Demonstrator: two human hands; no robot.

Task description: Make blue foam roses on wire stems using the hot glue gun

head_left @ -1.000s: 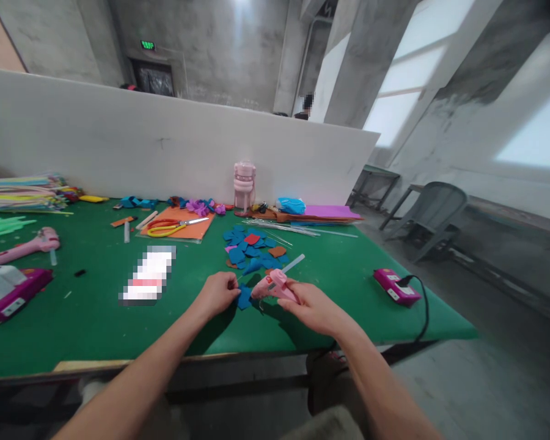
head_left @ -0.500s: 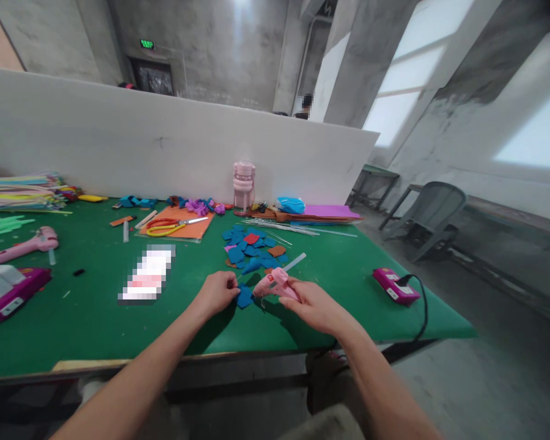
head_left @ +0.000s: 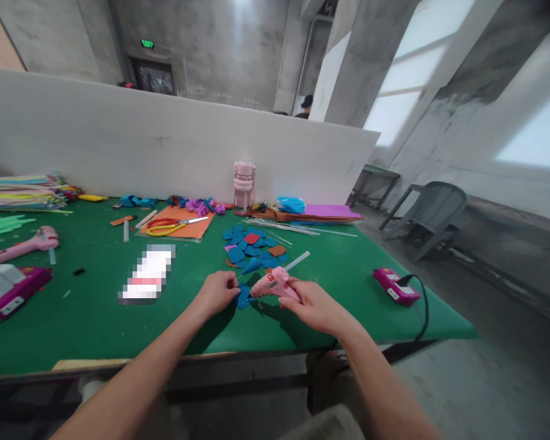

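Note:
My right hand (head_left: 312, 305) is wrapped round the handle of a pink hot glue gun (head_left: 277, 282), with a clear glue stick (head_left: 299, 261) poking out of its back. The gun's nozzle is at the right edge of a blue petal-shaped piece (head_left: 243, 297), where a wisp of glue seems to hang. My left hand (head_left: 217, 292) is closed, its fingertips pinching at that piece's left side. From these fingers a thin wire runs to a rolled blue bud (head_left: 252, 265). Just beyond lies a pile of mostly blue cut pieces (head_left: 239, 253), with some red and brown among them.
Red-and-yellow scissors (head_left: 167, 227) lie on orange sheets. A pink bottle (head_left: 244, 189) stands against the white partition (head_left: 165, 140). Magenta power strips (head_left: 396, 286) sit at both sides, a cord trailing off the right one. Another pink glue gun (head_left: 25, 244) lies left. Thin wires (head_left: 284, 227) lie behind the pile.
The glue gun has shifted slightly left, bringing its nozzle over the right edge of the blue petal-shaped piece. My left hand has hardly moved.

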